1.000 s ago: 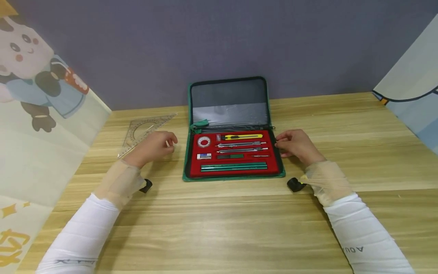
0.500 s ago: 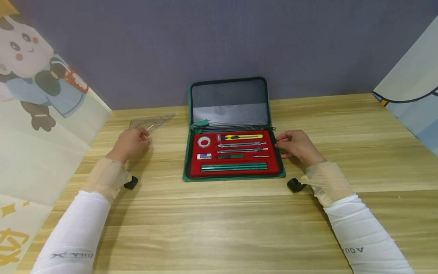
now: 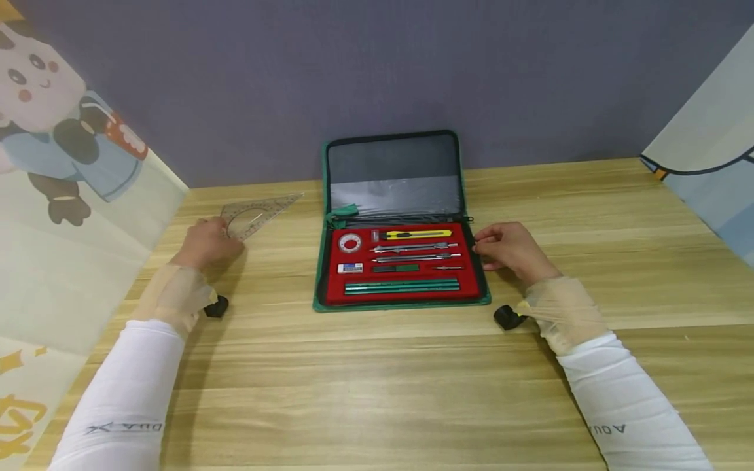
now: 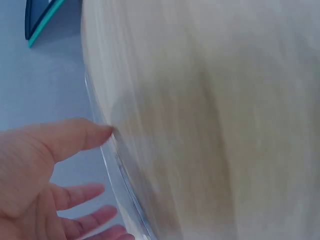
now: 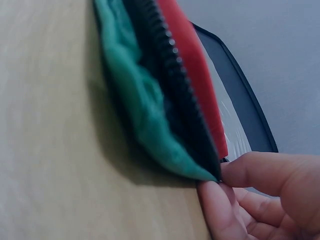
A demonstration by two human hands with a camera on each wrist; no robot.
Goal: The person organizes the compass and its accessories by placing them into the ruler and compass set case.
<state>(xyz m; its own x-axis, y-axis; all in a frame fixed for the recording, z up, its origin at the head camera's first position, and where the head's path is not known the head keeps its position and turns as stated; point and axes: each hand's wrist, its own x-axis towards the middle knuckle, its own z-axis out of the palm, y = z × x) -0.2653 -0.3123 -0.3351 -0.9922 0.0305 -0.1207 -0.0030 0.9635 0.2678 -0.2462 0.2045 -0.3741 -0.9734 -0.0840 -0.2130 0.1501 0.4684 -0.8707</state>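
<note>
A clear plastic set square (image 3: 265, 212) lies at the back left of the table. My left hand (image 3: 206, 242) is at its left end. In the left wrist view the thumb (image 4: 97, 134) touches the square's edge, while the other fingers (image 4: 90, 220) are spread and fairly straight. A green zip case (image 3: 321, 288) lies unfolded, its lid against the wall. Its red insert (image 3: 400, 297) holds pencils (image 3: 400, 286), compasses (image 3: 415, 247), a yellow utility knife (image 3: 418, 234) and an eraser (image 3: 350, 268). My right hand (image 3: 512, 252) pinches the case's right edge between thumb and fingers.
A grey wall (image 3: 389, 72) rises behind the wooden table (image 3: 377, 386). White panels with cartoon figures (image 3: 65, 118) stand on both sides. A green tab (image 3: 343, 212) hangs at the case's fold.
My left hand has moved left and a little back, from beside the case to the set square's left end. The set square has stayed in place. My right hand keeps its pinch.
</note>
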